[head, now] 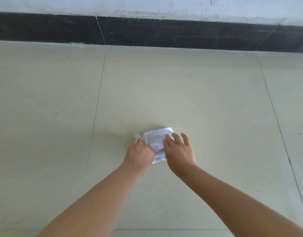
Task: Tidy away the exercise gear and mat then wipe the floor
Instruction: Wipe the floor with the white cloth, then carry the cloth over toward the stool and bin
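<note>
Both hands on folded white cloth lying on pale tiled floor. Left hand fingers curled, gripping cloth's left edge. Right hand flat, fingers straight and spread, pressing cloth's right side. Hands close together, not touching. Dark baseboard and white wall well beyond.
</note>
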A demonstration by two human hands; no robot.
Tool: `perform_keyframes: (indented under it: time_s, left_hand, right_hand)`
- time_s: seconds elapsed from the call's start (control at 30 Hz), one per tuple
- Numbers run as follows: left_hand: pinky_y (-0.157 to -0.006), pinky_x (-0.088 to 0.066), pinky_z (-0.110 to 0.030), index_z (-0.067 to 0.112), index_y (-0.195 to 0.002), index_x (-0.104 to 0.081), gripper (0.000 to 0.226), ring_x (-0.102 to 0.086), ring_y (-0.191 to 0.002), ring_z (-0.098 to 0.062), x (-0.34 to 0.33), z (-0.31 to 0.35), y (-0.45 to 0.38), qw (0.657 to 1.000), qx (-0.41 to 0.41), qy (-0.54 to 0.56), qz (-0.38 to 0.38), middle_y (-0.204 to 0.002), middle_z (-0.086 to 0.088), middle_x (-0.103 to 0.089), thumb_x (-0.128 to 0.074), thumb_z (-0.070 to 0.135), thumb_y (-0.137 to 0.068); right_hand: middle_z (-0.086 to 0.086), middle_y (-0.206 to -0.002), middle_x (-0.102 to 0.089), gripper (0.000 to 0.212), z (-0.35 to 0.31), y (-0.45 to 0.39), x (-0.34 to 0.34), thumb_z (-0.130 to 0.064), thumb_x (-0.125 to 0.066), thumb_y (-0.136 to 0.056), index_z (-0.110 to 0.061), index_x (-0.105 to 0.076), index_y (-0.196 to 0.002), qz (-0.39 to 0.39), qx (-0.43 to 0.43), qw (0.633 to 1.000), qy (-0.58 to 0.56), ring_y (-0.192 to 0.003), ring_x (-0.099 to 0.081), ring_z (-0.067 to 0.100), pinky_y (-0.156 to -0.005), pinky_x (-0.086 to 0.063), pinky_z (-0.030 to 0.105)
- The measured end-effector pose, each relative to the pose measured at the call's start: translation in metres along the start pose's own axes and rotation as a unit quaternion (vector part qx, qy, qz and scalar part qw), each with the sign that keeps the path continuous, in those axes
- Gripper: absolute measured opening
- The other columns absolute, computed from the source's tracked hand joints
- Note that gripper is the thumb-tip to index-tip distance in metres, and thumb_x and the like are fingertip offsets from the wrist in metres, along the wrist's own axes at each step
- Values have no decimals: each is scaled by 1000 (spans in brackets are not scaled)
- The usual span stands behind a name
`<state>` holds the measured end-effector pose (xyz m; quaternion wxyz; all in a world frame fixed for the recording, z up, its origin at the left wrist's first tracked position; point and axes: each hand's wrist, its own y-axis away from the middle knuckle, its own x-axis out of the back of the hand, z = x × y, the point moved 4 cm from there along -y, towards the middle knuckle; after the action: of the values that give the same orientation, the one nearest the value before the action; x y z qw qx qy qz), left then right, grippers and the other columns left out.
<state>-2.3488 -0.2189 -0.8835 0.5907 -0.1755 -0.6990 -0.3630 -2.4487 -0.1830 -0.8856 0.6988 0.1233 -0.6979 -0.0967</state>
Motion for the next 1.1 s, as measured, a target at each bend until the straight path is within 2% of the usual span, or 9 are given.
perform_keyframes:
  time_s: [0.13,0.23,0.3,0.43,0.57,0.7,0.83,0.97,1.1]
  left_hand:
    - [-39,-26,-8,16,-32,-59,34,-58,-35,-12,37,-13,7,995,-78,-36,-57,-35,3,-56,-83,19,-8]
    - [-48,-8,-18,7,-102,-66,26,-63,-100,-25,72,-33,6,988,-71,-43,-132,-105,-10,-67,-59,0,-78]
    - [-48,-6,-20,7,-117,-57,34,-54,-113,-27,94,-46,23,986,-43,-38,-156,-121,-8,-59,-45,-3,-87]
    - [-48,-5,-21,6,-118,-56,35,-47,-105,-25,138,-76,104,986,0,16,-169,-95,-6,-54,-45,-5,-86]
    - [-48,-6,-20,10,-107,-64,29,-57,-102,-24,188,-129,215,975,70,82,-194,-94,-7,-57,-59,4,-79]
    - [-47,-13,-11,22,-34,-61,43,-49,-29,-12,256,-194,321,978,117,128,-112,-36,5,-51,-81,12,3]
    - [-65,-46,-24,13,-99,-70,31,-65,-90,-23,352,-252,431,931,245,156,-222,-95,-7,-67,-73,9,-69]
    - [-37,-38,-9,19,-45,-68,39,-59,-40,-15,432,-329,543,917,365,139,-82,-45,1,-59,-86,14,-11]
    - [-85,-46,-29,12,-119,-58,35,-55,-111,-25,486,-408,666,847,501,168,-57,-117,-6,-59,-47,2,-88]
  right_hand:
    - [-6,-37,-52,35,-3,22,25,-10,-82,-15,-17,-55,-36,37,-19,999,-24,-50,-64,16,-56,-53,20]
    - [-7,-32,-46,42,-11,30,60,-14,-87,-17,-20,-50,-35,18,-45,998,-51,-38,-52,14,-44,-34,13]
    - [-8,-31,-39,56,-26,37,86,-13,-89,-17,-24,-38,-37,19,-53,996,-74,-34,-37,15,-43,-14,12]
    - [-7,-33,-34,73,-90,74,140,-9,-88,-21,-23,-23,-51,14,-36,996,-81,-48,-22,13,-46,-16,17]
    - [0,-73,-57,24,-174,98,224,-9,-58,-82,-19,-38,-73,-115,-47,984,-127,-73,-35,21,-57,-23,25]
    - [-5,-50,-52,40,-265,117,326,-7,-77,-60,-19,-39,-56,-107,23,988,-106,-54,-44,24,-57,-25,24]
    - [0,-105,-65,22,-360,130,428,-11,-42,-92,-13,-63,-99,-127,162,974,-95,-109,-51,24,-80,-27,30]
    - [-2,-111,-64,27,-473,139,534,-11,-40,-93,-14,-63,-106,-62,281,957,-47,-111,-50,22,-90,-31,29]
    - [1,-83,-69,7,-607,154,637,-10,-62,-77,-12,-68,-79,63,389,919,-11,-88,-61,24,-72,-30,28]
